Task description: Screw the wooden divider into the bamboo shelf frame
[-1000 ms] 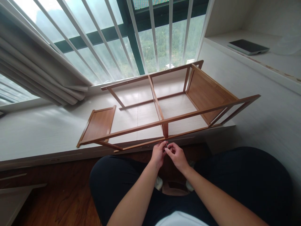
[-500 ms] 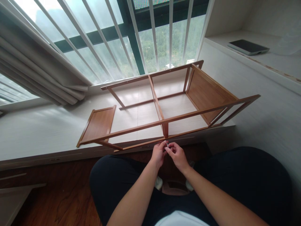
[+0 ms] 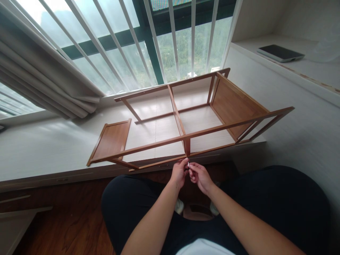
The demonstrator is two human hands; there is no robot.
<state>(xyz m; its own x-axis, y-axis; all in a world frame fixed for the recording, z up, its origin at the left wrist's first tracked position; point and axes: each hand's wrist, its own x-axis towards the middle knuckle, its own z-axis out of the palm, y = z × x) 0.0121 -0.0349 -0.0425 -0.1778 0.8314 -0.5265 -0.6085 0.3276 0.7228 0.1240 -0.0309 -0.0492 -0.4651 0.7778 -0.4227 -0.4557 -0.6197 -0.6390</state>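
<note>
**Tiny metal piece pinched at the front rail of the wooden frame**

A small metal piece (image 3: 188,165), likely a screw, sits pinched between both hands just under the front rail of the wooden shelf frame (image 3: 186,136), right where the middle upright meets it. The left hand (image 3: 179,173) has thumb and fingers pressed together on it; the right hand (image 3: 200,176) nips it from the other side. Slippery moment: the piece hangs past the tabletop (image 3: 39,148) edge, so a loose pinch could drop it between the knees to the wood floor (image 3: 66,219). The frame overhangs too, and a push could tip it. A loose panel (image 3: 110,141) lies left, curtain (image 3: 39,78) behind, a tablet (image 3: 280,53) far right. Nothing blocks the hands.
</note>
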